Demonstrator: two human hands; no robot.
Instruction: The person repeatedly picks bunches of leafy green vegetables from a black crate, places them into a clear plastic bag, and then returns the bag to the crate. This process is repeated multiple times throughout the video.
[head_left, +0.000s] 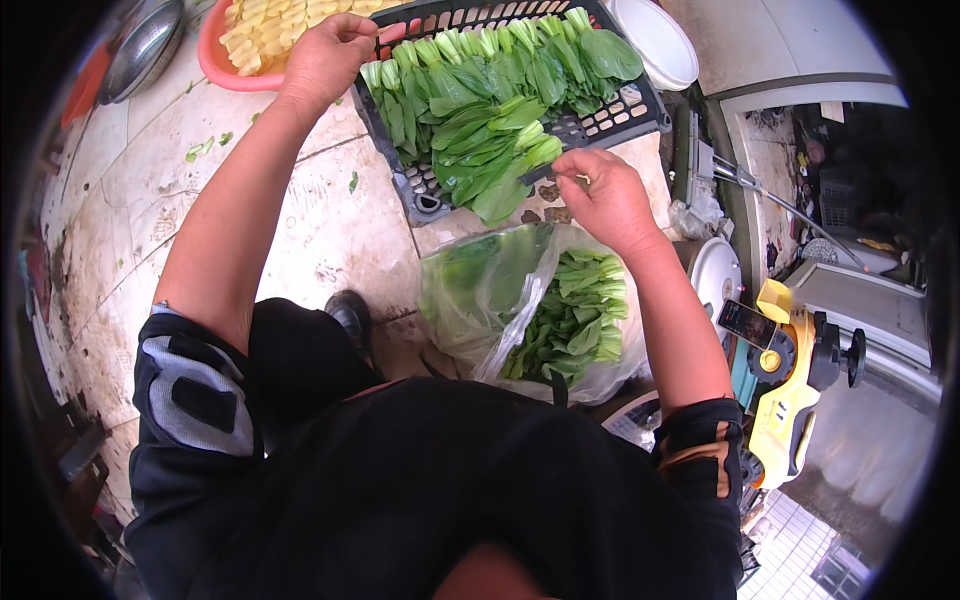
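A black plastic crate lies ahead of me, with leafy green vegetables in a row, pale stems toward the far side. Across its near part rests another bunch of leafy greens, stems pointing right. My left hand is closed at the crate's far left corner; its fingertips are partly hidden. At the near rim, my right hand pinches the crate's edge beside the bunch's stem ends. Below that hand, a clear plastic bag holds more leafy greens.
A pink basin of pale yellow pieces stands beyond my left hand, near a metal colander. White lids or buckets adjoin the crate's right side. A yellow toy vehicle and a phone are at right. Leaf scraps dot the tiled floor.
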